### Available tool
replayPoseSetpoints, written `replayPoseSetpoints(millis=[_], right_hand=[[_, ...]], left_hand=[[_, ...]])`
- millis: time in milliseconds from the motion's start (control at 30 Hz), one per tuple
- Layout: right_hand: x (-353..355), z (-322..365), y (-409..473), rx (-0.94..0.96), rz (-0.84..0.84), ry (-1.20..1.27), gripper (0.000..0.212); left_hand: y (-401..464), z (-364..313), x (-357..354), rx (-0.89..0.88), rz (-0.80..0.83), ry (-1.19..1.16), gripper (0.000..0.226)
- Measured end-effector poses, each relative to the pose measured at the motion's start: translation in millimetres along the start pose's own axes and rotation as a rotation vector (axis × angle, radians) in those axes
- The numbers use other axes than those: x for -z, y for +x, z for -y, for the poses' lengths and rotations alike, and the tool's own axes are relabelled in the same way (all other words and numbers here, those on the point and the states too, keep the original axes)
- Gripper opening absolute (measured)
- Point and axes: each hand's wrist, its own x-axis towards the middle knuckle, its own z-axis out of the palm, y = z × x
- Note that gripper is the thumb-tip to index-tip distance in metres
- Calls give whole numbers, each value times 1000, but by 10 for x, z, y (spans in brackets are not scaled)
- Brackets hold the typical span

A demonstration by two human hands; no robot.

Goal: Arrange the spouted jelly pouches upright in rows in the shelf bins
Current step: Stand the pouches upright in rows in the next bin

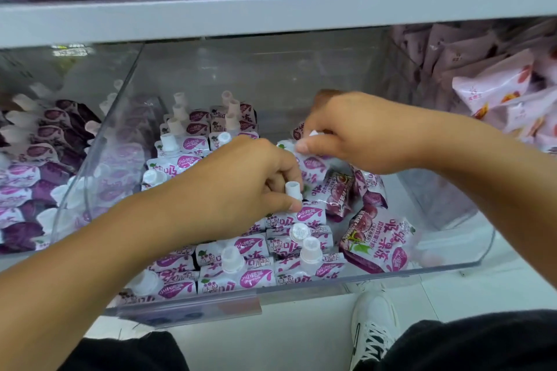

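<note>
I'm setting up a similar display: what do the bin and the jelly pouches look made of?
Bin: apparently clear rigid plastic, glossy; the contents show through its walls. Jelly pouches: seemingly thin printed plastic film, shiny and crinkled, with matte white hard-plastic spout caps.

Two hands (241,181) (355,132), one white shoe (373,325), three clear bins (301,283) — pouches (250,277) too many to count.

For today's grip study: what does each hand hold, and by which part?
Left hand pinches a pouch by its spout. Right hand grips another pouch by its top.
</note>
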Motion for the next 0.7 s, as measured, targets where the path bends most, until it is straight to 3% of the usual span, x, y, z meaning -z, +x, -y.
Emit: replayPoseSetpoints(millis=[133,233,300,400,500,600,700], right_hand=[[-41,96,-25,18,142,111,40],[49,112,-85,-5,276,38,37],[101,138,-124,-13,318,-107,34],[118,191,-157,9,261,-213,35],[98,159,-106,34,168,-91,37],[35,73,-36,28,225,130,31],[-24,33,-16,27,324,199,17]], left_hand=[[-65,24,169,4,-204,-41,20],[-79,84,230,-4,-348,43,33],[-49,89,184,-10,-274,123,34],[20,85,131,-39,-217,191,15],[44,104,163,-15,-169,250,19],[34,152,168,8,-110,317,23],[30,136,174,-33,-232,297,18]])
